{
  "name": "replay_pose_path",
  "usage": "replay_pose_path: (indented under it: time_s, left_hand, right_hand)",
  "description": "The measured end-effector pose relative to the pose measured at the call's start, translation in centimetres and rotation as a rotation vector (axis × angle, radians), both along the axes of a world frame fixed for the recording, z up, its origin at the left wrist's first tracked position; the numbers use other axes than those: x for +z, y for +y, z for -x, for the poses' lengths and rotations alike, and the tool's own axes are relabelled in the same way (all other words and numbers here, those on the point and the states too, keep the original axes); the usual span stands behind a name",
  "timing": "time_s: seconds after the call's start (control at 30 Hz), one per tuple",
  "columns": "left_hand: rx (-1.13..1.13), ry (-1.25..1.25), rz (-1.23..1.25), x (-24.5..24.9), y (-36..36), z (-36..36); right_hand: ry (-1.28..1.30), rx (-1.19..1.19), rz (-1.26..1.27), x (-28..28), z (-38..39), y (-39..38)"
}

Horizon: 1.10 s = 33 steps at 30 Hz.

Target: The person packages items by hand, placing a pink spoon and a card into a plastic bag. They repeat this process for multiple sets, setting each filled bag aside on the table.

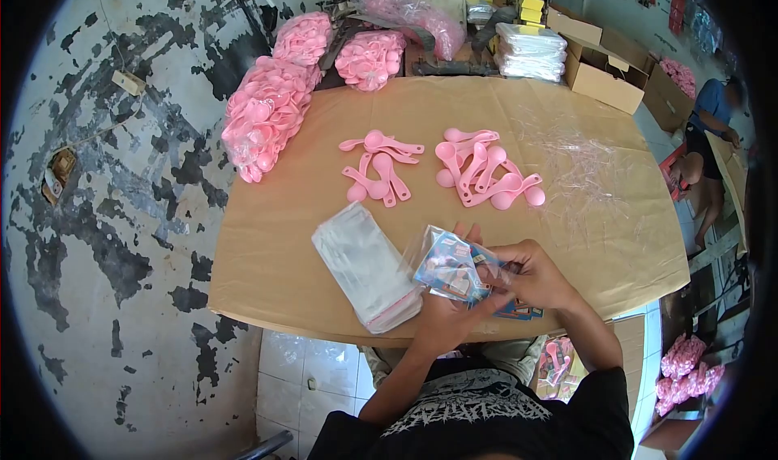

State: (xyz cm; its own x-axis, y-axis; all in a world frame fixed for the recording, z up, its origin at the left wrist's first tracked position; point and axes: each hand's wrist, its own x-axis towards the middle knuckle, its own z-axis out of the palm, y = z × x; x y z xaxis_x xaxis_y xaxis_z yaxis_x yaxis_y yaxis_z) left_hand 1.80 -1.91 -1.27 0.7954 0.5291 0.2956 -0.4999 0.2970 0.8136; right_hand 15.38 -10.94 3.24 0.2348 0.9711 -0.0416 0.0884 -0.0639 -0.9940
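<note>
A clear plastic bag with a blue printed card (450, 269) in it is between my hands, just above the table's near edge. My left hand (454, 318) supports it from below, fingers showing behind the card and thumb along its lower side. From the right, my right hand (531, 273) pinches the bag's right end, where more blue print shows. Several blue cards (519, 311) lie under my right hand. A stack of clear plastic bags (365, 265) rests left of my hands. Beyond are two groups of pink measuring spoons, one left (381, 164) and one right (486, 168).
Bagged pink spoons (271, 111) are piled at the table's back left. A white plastic stack (531, 52) and open cardboard boxes (604, 75) stand at the back right. Clear plastic strips (583, 168) lie scattered on the right. Another person (709, 119) sits far right.
</note>
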Motion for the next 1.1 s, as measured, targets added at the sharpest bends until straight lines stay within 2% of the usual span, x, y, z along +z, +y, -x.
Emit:
replay_pose_path:
  time_s: [0.07,0.1,0.17,0.2,0.27,0.37,0.43,0.47,0.5,0.57,0.63,0.7,0.9,1.0,1.1]
  left_hand:
    - [-0.032,-0.095,-0.018,-0.5,0.1,0.2]
    - [0.018,-0.146,0.236,-0.6,0.0,0.2]
    - [0.083,-0.216,0.317,-0.4,0.8,1.1]
    - [0.115,-0.250,0.357,-0.2,1.3,1.6]
    - [0.060,-0.264,0.284,-0.4,1.8,1.6]
    - [0.050,-0.215,0.023,-0.6,1.5,0.8]
    - [0.053,-0.157,-0.171,-1.5,1.4,1.1]
    - [0.081,-0.198,-0.189,-1.6,1.4,1.1]
    - [0.110,-0.238,-0.206,-1.8,1.4,1.2]
    - [0.214,-0.463,-0.087,-1.2,2.0,0.8]
    - [0.309,-0.450,0.052,-1.4,2.4,1.7]
    - [0.340,-0.459,0.100,-0.9,2.3,2.2]
    - [0.307,-0.428,0.090,-1.1,2.3,2.5]
    - [0.339,-0.439,0.107,-1.0,2.7,2.6]
    - [0.335,-0.489,0.138,-1.2,3.3,2.6]
  right_hand:
    - [0.007,0.003,-0.057,0.0,0.7,0.4]
    - [-0.035,0.007,-0.053,-0.5,0.4,0.5]
    - [-0.119,0.012,-0.046,-1.8,-0.5,0.7]
    - [-0.049,-0.039,-0.035,-0.9,0.1,0.9]
    - [0.086,-0.140,-0.019,1.6,1.9,1.7]
    - [0.107,0.004,0.055,0.2,0.9,1.6]
    - [-0.003,0.119,-0.081,-1.3,0.2,1.9]
    - [-0.056,0.179,-0.147,-1.8,0.1,2.0]
    - [-0.178,0.274,-0.101,-1.0,-0.3,2.1]
    - [-0.425,0.459,-0.011,1.9,-2.1,3.2]
    - [-0.781,0.125,-0.139,1.4,-4.1,4.9]
    - [-1.225,-0.158,-0.151,0.9,-7.5,7.0]
    - [-1.550,0.031,-0.068,-0.5,-11.0,10.7]
    - [-1.637,0.026,-0.072,1.2,-10.1,9.9]
    - [-1.589,-0.103,-0.225,0.7,-9.4,8.6]
